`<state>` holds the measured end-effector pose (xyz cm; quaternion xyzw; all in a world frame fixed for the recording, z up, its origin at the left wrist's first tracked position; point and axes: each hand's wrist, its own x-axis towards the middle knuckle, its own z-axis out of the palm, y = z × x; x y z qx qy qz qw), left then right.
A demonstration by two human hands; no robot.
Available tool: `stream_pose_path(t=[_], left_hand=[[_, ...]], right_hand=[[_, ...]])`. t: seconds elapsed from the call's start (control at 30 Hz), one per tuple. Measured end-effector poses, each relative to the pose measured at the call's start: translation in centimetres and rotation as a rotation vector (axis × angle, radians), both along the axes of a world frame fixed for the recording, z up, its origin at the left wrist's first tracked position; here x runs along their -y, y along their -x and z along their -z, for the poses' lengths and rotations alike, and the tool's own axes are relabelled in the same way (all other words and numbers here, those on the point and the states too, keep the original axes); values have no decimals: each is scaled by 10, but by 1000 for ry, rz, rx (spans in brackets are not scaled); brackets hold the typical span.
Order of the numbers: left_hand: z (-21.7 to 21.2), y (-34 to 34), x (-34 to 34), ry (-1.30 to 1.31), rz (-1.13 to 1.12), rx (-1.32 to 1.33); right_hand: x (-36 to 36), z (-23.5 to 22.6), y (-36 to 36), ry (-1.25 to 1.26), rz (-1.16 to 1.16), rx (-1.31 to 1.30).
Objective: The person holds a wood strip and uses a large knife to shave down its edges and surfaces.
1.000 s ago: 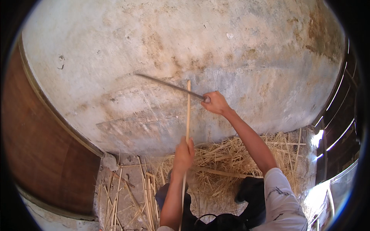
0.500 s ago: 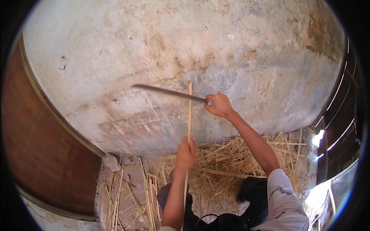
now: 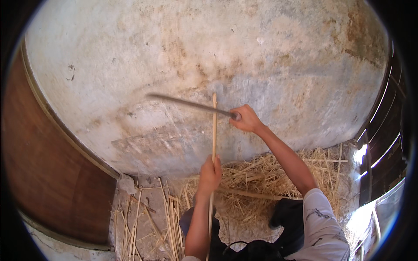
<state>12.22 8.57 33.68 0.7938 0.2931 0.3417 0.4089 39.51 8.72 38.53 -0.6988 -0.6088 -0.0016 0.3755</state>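
My left hand (image 3: 210,175) is closed round a long, pale strip that looks like bamboo (image 3: 214,135). The strip points away from me, and its lower part runs down along my left forearm. Farther out, my right hand (image 3: 246,118) grips the handle of a long, dark, slightly curved knife (image 3: 187,103). Its blade reaches leftward and crosses the strip a little below the far tip. The blade looks blurred, and I cannot tell whether it is biting into the strip or only touching it.
A stained plaster wall (image 3: 209,52) rises in front. At its foot lies a heap of pale shavings (image 3: 261,178). Several loose strips (image 3: 174,222) are on the floor at lower left. A brown wooden panel (image 3: 52,165) stands left; dark slatted boards (image 3: 383,130) are at right.
The knife blade has tilted very slightly, its tip shifting a little left and upward. Both hands and the strip stay almost where they were.
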Motion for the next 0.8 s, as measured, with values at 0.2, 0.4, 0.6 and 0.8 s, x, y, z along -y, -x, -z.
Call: stream_pose_path(t=[0.2,0.4,0.6,0.8], left_hand=[[6,1,-9,23,17,-13],[8,-8,-6,2,25,28],[8,3,-10,-12,-20,-30],[9,-6,-7,3,14,16]], right_hand=[[-6,-13,-4,97,103,84],[-5,-2,-18,16,164,75],[8,-16,12,54,43,75],[-5,-6,-18,111,236,89]])
